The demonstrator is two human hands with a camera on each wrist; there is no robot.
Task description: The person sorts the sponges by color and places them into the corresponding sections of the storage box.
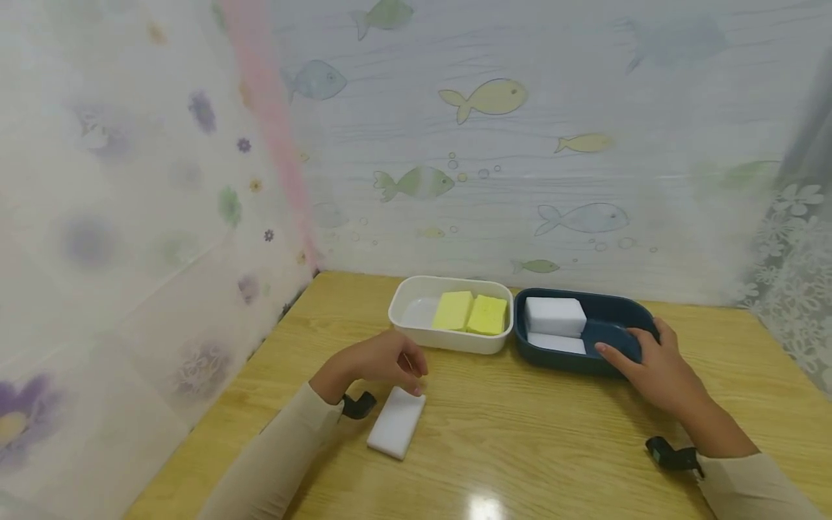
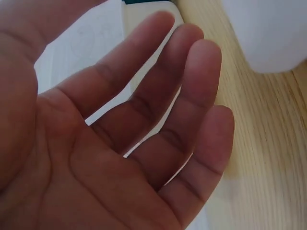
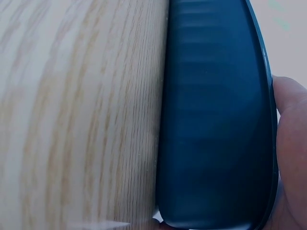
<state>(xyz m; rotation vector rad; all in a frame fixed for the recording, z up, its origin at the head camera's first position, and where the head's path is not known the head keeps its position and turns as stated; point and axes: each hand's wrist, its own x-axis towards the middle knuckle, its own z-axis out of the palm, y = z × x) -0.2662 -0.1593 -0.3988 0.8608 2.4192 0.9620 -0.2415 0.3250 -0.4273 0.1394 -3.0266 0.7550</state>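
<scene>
A flat white sponge lies on the wooden table. Just over its far end hovers my left hand, fingers loosely bent. The left wrist view shows the palm and fingers with nothing held, and the white sponge off to one side. At the right end of a dark blue tub, my right hand grips the rim, thumb toward the near side. The right wrist view shows the tub's outer wall with part of the hand at its rim. White sponge blocks sit in the tub's left part.
A white tub stands left of the blue one, close against it. Two yellow sponges fill its right part. Behind both tubs hangs a fish-patterned sheet; a flowered sheet borders the table's left edge.
</scene>
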